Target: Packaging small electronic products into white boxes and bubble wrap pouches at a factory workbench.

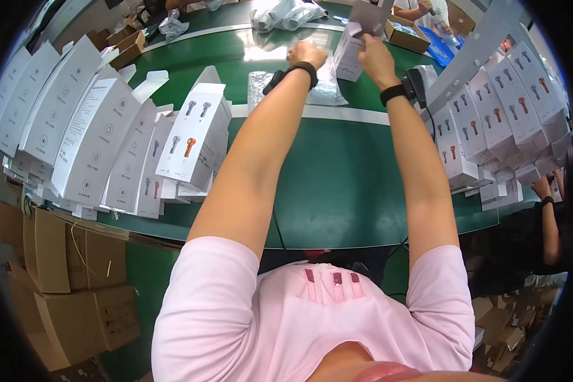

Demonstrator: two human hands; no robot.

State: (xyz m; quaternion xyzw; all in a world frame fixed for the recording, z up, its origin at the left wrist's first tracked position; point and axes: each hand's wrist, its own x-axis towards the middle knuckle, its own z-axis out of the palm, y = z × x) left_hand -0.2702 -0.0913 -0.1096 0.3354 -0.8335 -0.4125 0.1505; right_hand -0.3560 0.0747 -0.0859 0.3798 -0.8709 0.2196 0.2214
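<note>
Two rows of boxes (186, 149) flank the near table (344, 178); the left row might topple, I judge, if the left forearm (248, 159) swung into it. Beyond, a bag (326, 94) lies below the left hand (308, 55), whose fingers curl together; whether they pinch anything, I cannot tell. A sideways push up high could tip the upright box (348, 60). It stands just left of the right hand (378, 62), bent fingers at its top edge; whether they clamp it is unclear.
</note>
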